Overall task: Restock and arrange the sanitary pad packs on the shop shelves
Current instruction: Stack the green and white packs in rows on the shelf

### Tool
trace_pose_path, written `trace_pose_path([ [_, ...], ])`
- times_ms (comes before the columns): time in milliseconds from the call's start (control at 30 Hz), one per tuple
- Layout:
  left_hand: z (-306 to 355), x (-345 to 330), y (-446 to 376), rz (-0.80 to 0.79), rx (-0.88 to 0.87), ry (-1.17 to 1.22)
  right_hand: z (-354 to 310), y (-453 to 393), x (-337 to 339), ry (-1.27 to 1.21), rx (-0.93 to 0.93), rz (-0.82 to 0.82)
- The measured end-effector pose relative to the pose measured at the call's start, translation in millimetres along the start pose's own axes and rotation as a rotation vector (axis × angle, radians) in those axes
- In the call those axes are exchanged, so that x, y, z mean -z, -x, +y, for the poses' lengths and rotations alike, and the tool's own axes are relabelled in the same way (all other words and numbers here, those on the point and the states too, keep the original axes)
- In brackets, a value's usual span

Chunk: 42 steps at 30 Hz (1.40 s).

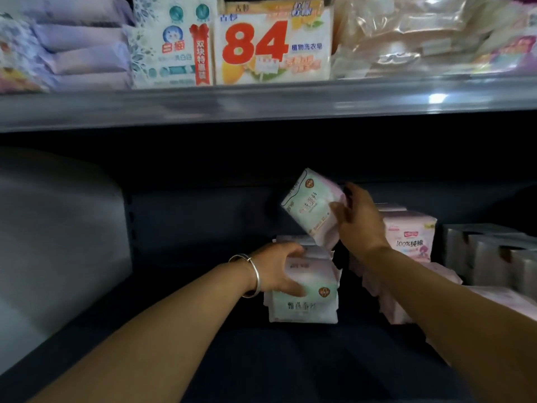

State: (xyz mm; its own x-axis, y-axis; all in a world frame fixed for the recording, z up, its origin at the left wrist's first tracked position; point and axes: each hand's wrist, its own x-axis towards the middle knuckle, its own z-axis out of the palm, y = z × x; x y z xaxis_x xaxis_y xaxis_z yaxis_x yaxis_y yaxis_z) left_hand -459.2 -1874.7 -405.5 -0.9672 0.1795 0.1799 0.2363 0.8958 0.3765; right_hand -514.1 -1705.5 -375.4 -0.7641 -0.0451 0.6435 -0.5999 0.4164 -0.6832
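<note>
Right hand grips a tilted pad pack by its edge, left hand curls over the stack; packs probably soft, light, slippery film.

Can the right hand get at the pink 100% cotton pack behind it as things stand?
Probably not yet: the right hand already grips a tilted pack. The pink pack stands just right of it, nothing between, so once freed it likely can.
</note>
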Motion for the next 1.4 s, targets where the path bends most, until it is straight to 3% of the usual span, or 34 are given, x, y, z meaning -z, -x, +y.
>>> trace_pose_path([
  [133, -17, -12, -3, -0.033, 0.029, -0.06, 9, -5, -4, 0.059, -0.015, -0.016],
  [233, -26, -16, -2, 0.038, 0.051, -0.024, 11, -6, -8, 0.06, -0.025, -0.018],
  [533, -24, -30, -6, 0.135, 0.089, -0.011, 16, -7, -15, -0.071, -0.032, -0.041],
  [733, -17, -25, -3, 0.099, 0.127, 0.058, 11, 2, -9, -0.191, -0.09, -0.027],
  [933, 8, 2, 21, 0.26, 0.141, 0.466, -1, 18, 2, -0.564, -0.31, -0.07],
  [1067, 31, 6, 39, 0.217, 0.117, 0.754, -8, 36, 8, -0.739, -0.423, -0.108],
  [1200, 47, -1, 51, 0.293, 0.223, 0.887, -10, 68, 12, -0.844, -0.471, -0.276],
  [1300, 46, -1, 62, 0.462, 0.217, 0.752, -7, 87, 20, -0.657, -0.455, -0.444],
  [1400, 44, 2, 76, 0.529, 0.209, 0.528, -5, 97, 27, -0.6, -0.449, -0.482],
])
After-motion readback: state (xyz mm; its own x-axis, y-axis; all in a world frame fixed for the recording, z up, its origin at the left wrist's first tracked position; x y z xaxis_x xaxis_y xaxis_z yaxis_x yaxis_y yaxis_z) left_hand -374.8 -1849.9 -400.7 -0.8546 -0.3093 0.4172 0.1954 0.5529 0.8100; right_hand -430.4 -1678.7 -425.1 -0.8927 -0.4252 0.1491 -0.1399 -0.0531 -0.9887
